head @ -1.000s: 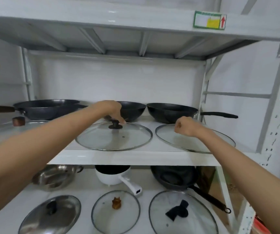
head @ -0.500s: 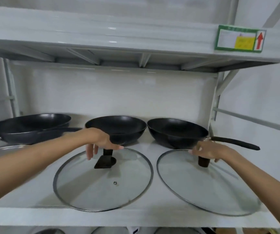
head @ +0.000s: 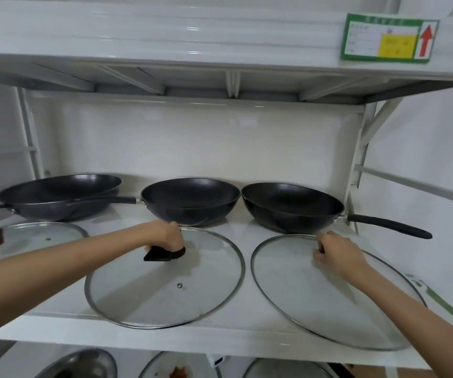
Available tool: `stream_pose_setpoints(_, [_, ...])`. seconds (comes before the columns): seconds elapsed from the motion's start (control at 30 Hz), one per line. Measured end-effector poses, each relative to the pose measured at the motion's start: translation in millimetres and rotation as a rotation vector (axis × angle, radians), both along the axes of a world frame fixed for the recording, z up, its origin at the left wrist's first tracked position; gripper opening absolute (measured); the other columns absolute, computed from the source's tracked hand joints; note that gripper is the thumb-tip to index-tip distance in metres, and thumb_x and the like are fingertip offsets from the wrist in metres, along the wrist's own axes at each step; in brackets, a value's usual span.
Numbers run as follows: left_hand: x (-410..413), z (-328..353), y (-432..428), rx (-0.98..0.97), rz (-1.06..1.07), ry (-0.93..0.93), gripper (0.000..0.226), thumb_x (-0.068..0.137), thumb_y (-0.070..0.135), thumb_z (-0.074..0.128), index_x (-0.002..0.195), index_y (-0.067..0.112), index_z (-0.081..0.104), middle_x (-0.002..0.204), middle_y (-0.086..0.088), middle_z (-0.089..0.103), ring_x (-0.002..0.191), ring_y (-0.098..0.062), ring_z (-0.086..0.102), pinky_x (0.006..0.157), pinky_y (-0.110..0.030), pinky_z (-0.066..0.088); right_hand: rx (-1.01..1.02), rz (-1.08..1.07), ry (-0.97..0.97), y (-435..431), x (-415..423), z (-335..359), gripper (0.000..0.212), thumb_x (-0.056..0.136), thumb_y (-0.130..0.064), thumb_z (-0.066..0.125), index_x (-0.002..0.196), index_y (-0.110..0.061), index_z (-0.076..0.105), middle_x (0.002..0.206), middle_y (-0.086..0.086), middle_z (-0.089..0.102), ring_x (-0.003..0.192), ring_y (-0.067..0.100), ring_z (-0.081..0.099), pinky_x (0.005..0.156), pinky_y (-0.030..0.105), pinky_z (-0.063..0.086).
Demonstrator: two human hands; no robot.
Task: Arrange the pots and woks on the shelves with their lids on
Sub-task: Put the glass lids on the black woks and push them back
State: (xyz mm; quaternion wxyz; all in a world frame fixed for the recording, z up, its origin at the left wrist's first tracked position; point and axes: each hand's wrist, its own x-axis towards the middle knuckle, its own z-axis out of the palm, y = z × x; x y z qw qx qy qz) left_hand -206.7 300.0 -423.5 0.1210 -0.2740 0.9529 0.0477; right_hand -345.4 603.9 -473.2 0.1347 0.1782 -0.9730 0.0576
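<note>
Step in hand: seizing two glass lids lying flat on the shelf (head: 219, 327), each before its uncovered wok. The left hand (head: 171, 236) clenches the middle lid (head: 165, 290) by its black knob (head: 162, 253). The right hand (head: 334, 251) closes on the right lid (head: 329, 298) (its knob is hidden). Next: lift both onto the middle wok (head: 191, 199) and right wok (head: 292, 207), rims centred.

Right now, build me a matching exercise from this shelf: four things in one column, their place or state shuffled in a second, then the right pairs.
Things
1. middle glass lid
2. right glass lid
3. left glass lid
4. right wok

States
A. untouched, brown knob, partly out of frame
B. left hand gripping its black knob
C. open, no lid, handle pointing right
D. right hand closed over its knob

Pairs: 1-B, 2-D, 3-A, 4-C
</note>
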Motion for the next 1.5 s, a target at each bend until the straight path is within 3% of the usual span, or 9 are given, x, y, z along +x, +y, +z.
stream_pose_setpoints(0.1, [6, 6, -3, -0.017, -0.044, 0.013, 0.033, 0.088, 0.010, 0.047, 0.117, -0.004, 0.056, 0.105, -0.018, 0.064, 0.086, -0.028, 0.057, 0.070, -0.028, 0.038, -0.033, 0.017, -0.015, 1, 5, 1, 0.015, 0.082, -0.019, 0.055, 0.075, -0.013, 0.043, 0.082, 0.006, 0.052, 0.072, 0.027, 0.049, 0.054, 0.030, 0.032])
stream_pose_setpoints(0.17, [12, 17, -7, 0.014, -0.085, 0.038, 0.015, 0.085, 0.012, 0.052, 0.082, 0.006, 0.065, 0.081, -0.008, 0.057, 0.071, -0.023, 0.050, 0.064, -0.025, 0.034, -0.046, 0.027, -0.027, 2, 9, 4, 0.020, 0.080, -0.018, 0.057, 0.069, -0.013, 0.042, 0.078, 0.007, 0.053, 0.070, 0.028, 0.049, 0.050, 0.029, 0.027])
stream_pose_setpoints(0.27, [26, 33, -5, 0.048, -0.107, 0.048, 0.033, 0.085, 0.014, 0.055, 0.052, 0.017, 0.052, 0.055, 0.000, 0.045, 0.051, -0.015, 0.038, 0.053, -0.025, 0.027, -0.070, 0.048, -0.032, 6, 17, 10, 0.032, 0.079, -0.017, 0.060, 0.058, -0.018, 0.036, 0.073, 0.006, 0.053, 0.069, 0.028, 0.049, 0.049, 0.029, 0.027])
stream_pose_setpoints(0.53, [71, 58, -1, 0.213, -0.049, 0.109, 0.037, 0.081, 0.015, 0.060, 0.046, 0.010, 0.050, 0.035, 0.000, 0.036, 0.029, -0.013, 0.030, 0.039, -0.013, 0.022, -0.118, 0.093, 0.048, 15, 51, 52, 0.017, 0.076, -0.019, 0.066, 0.066, -0.015, 0.052, 0.075, 0.009, 0.064, 0.072, 0.030, 0.061, 0.060, 0.031, 0.042])
stream_pose_setpoints(0.77, [78, 102, -2, 0.305, -0.016, 0.313, 0.037, 0.085, 0.009, 0.060, 0.050, 0.005, 0.050, 0.032, -0.002, 0.037, 0.019, -0.009, 0.028, 0.030, -0.006, 0.023, -0.163, 0.138, 0.134, 11, 55, 103, 0.015, 0.077, -0.025, 0.071, 0.078, -0.012, 0.064, 0.083, 0.010, 0.063, 0.079, 0.030, 0.060, 0.064, 0.028, 0.041])
stream_pose_setpoints(0.97, [48, 115, -15, 0.177, -0.050, 0.437, 0.031, 0.068, 0.024, 0.069, 0.052, 0.007, 0.049, 0.048, -0.005, 0.043, 0.036, -0.018, 0.034, 0.041, -0.017, 0.025, -0.198, 0.172, 0.196, -1, 16, 128, 0.019, 0.077, -0.025, 0.071, 0.084, -0.007, 0.071, 0.092, 0.015, 0.073, 0.085, 0.032, 0.065, 0.066, 0.030, 0.045])
stream_pose_setpoints(1.17, [-9, 105, -36, 0.203, -0.010, 0.545, 0.032, 0.074, 0.015, 0.068, 0.052, 0.009, 0.046, 0.041, -0.001, 0.045, 0.039, -0.017, 0.037, 0.045, -0.019, 0.026, -0.198, 0.108, 0.154, -24, -38, 135, 0.022, 0.079, -0.028, 0.069, 0.094, -0.011, 0.068, 0.103, 0.011, 0.068, 0.093, 0.030, 0.063, 0.075, 0.034, 0.049])
stream_pose_setpoints(1.37, [-63, 98, -57, 0.231, -0.017, 0.556, 0.025, 0.069, 0.012, 0.068, 0.054, 0.007, 0.049, 0.052, -0.004, 0.048, 0.046, -0.018, 0.040, 0.049, -0.021, 0.028, -0.281, 0.094, 0.146, -50, -87, 135, 0.022, 0.076, -0.024, 0.071, 0.092, -0.008, 0.068, 0.099, 0.012, 0.070, 0.078, 0.025, 0.055, 0.070, 0.029, 0.042])
stream_pose_setpoints(1.5, [-94, 95, -72, 0.236, -0.042, 0.572, 0.017, 0.061, 0.013, 0.067, 0.059, 0.006, 0.051, 0.054, -0.005, 0.047, 0.046, -0.019, 0.039, 0.049, -0.020, 0.025, -0.294, 0.093, 0.125, -71, -115, 130, 0.023, 0.074, -0.024, 0.072, 0.090, -0.008, 0.069, 0.098, 0.011, 0.071, 0.087, 0.029, 0.064, 0.074, 0.034, 0.049])
